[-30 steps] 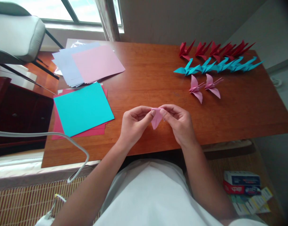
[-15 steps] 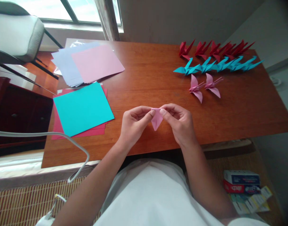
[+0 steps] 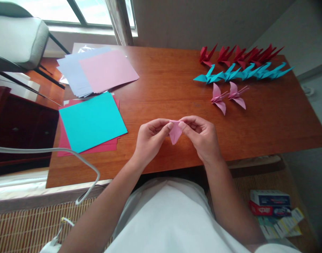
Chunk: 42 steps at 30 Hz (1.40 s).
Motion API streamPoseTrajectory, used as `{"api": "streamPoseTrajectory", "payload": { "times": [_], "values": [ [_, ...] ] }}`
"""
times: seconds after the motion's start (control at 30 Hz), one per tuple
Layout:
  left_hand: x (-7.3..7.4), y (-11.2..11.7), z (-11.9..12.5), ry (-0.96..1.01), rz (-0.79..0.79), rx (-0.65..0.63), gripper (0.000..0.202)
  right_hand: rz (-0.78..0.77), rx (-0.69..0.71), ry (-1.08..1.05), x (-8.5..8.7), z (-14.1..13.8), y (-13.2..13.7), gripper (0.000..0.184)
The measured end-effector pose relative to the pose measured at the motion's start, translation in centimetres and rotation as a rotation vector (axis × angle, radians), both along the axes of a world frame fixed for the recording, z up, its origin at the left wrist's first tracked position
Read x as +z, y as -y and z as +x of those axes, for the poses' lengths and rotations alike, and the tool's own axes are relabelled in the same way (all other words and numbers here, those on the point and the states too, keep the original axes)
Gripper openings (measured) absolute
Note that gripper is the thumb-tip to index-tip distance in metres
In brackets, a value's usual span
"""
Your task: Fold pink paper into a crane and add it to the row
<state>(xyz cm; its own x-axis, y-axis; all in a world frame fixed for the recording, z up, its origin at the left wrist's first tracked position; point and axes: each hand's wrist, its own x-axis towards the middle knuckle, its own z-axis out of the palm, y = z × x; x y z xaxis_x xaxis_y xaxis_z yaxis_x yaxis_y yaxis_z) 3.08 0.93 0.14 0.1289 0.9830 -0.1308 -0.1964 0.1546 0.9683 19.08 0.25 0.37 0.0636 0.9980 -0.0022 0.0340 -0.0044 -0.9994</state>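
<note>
A small folded pink origami paper (image 3: 175, 135) is held above the front part of the wooden table, its pointed end toward me. My left hand (image 3: 152, 138) pinches its upper left corner between thumb and fingers. At the upper right corner, my right hand (image 3: 200, 137) grips it the same way. The folded top edge runs level between the two thumbs, and the fingertips behind the paper are partly hidden. Two finished pink paper cranes (image 3: 218, 99) stand on the table beyond my right hand.
Behind the pink cranes stand rows of blue cranes (image 3: 228, 73) and red cranes (image 3: 240, 55). On the left lie turquoise paper (image 3: 94, 121) over red sheets, and pink paper (image 3: 108, 70) over pale blue sheets. A grey curved tube (image 3: 91, 167) crosses the table's left front corner.
Both hands keep their pinch on the folded pink paper, whose lower tip has shifted up very slightly. The view has moved a tiny amount; the cranes and sheets stay put.
</note>
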Motion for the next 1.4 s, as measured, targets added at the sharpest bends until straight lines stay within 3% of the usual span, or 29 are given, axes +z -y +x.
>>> {"api": "streamPoseTrajectory", "payload": {
  "times": [0.4, 1.0, 1.4],
  "values": [
    [-0.1, -0.1, 0.1, -0.02, 0.063, 0.006, 0.021, 0.046, -0.014, -0.003, -0.4, -0.2, 0.2, 0.005],
    [0.0, 0.0, -0.2, 0.056, 0.014, 0.021, 0.017, 0.064, 0.071, -0.014, 0.2, -0.1, 0.5, 0.002],
    [0.2, 0.0, -0.4, -0.027, 0.094, -0.005, 0.022, 0.13, 0.076, 0.192, 1.1, -0.1, 0.8, 0.005]
  ]
}}
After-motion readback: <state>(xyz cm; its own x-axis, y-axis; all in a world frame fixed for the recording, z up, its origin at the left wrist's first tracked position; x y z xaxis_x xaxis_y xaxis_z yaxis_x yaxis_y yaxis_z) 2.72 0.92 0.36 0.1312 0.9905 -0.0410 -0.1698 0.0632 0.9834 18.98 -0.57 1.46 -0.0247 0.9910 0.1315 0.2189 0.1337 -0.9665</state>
